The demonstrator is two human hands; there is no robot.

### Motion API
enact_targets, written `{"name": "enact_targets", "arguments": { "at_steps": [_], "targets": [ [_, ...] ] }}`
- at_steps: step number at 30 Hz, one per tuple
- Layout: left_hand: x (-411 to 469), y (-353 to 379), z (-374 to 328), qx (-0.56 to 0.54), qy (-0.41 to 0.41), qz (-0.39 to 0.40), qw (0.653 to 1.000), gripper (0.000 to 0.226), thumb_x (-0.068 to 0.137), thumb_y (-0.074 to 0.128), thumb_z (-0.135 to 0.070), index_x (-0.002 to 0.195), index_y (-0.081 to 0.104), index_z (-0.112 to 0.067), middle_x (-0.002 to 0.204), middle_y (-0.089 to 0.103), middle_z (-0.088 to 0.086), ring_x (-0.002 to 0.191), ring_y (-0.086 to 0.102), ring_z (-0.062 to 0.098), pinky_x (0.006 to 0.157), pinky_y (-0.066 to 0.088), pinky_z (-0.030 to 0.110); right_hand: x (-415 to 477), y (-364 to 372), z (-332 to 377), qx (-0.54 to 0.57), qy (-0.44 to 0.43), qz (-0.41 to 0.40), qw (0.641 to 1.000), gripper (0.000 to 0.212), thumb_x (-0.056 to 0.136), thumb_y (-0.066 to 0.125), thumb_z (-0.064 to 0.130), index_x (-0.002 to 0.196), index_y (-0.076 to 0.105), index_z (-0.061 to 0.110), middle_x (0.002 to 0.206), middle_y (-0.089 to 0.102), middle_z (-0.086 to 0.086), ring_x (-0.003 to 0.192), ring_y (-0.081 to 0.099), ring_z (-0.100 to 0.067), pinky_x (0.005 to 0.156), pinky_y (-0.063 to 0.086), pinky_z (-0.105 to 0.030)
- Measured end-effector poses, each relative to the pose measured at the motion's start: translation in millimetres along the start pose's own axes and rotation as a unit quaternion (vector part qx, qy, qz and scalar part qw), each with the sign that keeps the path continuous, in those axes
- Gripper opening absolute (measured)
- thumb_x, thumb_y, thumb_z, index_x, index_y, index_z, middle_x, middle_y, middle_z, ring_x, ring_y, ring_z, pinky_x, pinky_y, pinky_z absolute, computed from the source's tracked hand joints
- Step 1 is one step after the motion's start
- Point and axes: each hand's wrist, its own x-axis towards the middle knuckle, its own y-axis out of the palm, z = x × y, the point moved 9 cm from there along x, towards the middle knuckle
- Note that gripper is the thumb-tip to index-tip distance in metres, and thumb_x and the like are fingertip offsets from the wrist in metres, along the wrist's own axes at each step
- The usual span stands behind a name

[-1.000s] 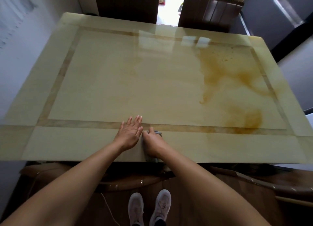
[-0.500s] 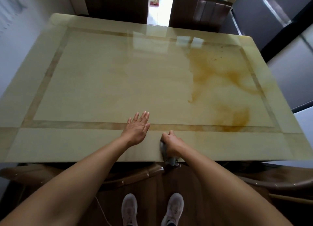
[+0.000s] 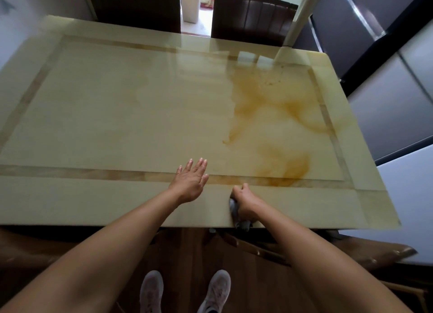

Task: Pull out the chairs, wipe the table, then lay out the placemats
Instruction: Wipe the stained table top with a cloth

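Note:
A glossy cream stone table point(image 3: 112, 116) with a tan inlaid border fills the view; orange-brown veining or staining spreads over its right half. My left hand point(image 3: 191, 181) lies flat on the near border, fingers spread, holding nothing. My right hand point(image 3: 244, 201) is clenched on a grey cloth point(image 3: 234, 213) pressed on the table's near edge, the cloth hanging partly over the rim. Two dark brown chairs point(image 3: 254, 17) stand at the far side. No placemats are in view.
Brown chairs point(image 3: 384, 254) sit low at the near side, left and right of my feet point(image 3: 216, 291). A white bin point(image 3: 191, 3) stands beyond the far chairs. A grey fridge point(image 3: 365, 26) and white cabinets flank the table's right side. A wall runs along the left.
My right hand has slid the cloth rightward along the near edge, away from my left hand. My left hand stays flat on the table. The view has shifted a little.

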Motion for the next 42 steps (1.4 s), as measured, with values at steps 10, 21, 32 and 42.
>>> {"name": "enact_targets", "arguments": {
  "at_steps": [10, 21, 32, 42],
  "targets": [
    [23.9, 31.2, -31.0, 0.025, -0.045, 0.011, 0.999, 0.054, 0.102, 0.013, -0.036, 0.15, -0.007, -0.021, 0.158, -0.012, -0.006, 0.146, -0.014, 0.019, 0.118, -0.006, 0.041, -9.3, -36.9, -143.9, 0.027, 0.059, -0.05, 0.997, 0.039, 0.075, 0.067, 0.006, 0.096, 0.036, 0.018, 0.112, 0.034, -0.008, 0.099, 0.055, -0.034, 0.079, 0.049, -0.035],
    [27.5, 26.9, -27.4, -0.01, -0.053, -0.021, 0.998, 0.054, 0.102, 0.015, -0.036, 0.151, -0.003, -0.022, 0.159, -0.009, -0.007, 0.147, -0.011, 0.017, 0.118, -0.004, 0.04, 5.6, -34.3, -74.0, -0.003, -0.033, -0.113, 0.993, 0.043, 0.081, 0.057, 0.005, 0.121, 0.042, 0.009, 0.127, 0.033, -0.014, 0.117, 0.043, -0.038, 0.097, 0.044, -0.041],
    [48.1, -5.0, 7.5, -0.028, -0.101, -0.059, 0.993, 0.053, 0.103, 0.018, -0.033, 0.151, -0.001, -0.022, 0.159, -0.006, -0.006, 0.147, -0.009, 0.018, 0.118, -0.003, 0.041, 18.1, 8.2, 89.0, -0.044, -0.231, -0.122, 0.964, 0.057, 0.095, 0.035, 0.002, 0.149, 0.018, 0.005, 0.147, 0.022, -0.016, 0.117, 0.035, -0.037, 0.099, 0.041, -0.048],
    [69.5, -8.3, 4.6, 0.049, -0.074, -0.032, 0.996, 0.054, 0.102, 0.015, -0.035, 0.151, -0.005, -0.021, 0.159, -0.011, -0.005, 0.147, -0.011, 0.019, 0.118, -0.003, 0.041, 39.2, -55.1, -37.8, -0.085, -0.045, -0.213, 0.972, 0.059, 0.096, 0.026, 0.003, 0.151, 0.009, 0.012, 0.157, 0.006, -0.009, 0.134, 0.022, -0.036, 0.111, 0.025, -0.041]
  ]
}}
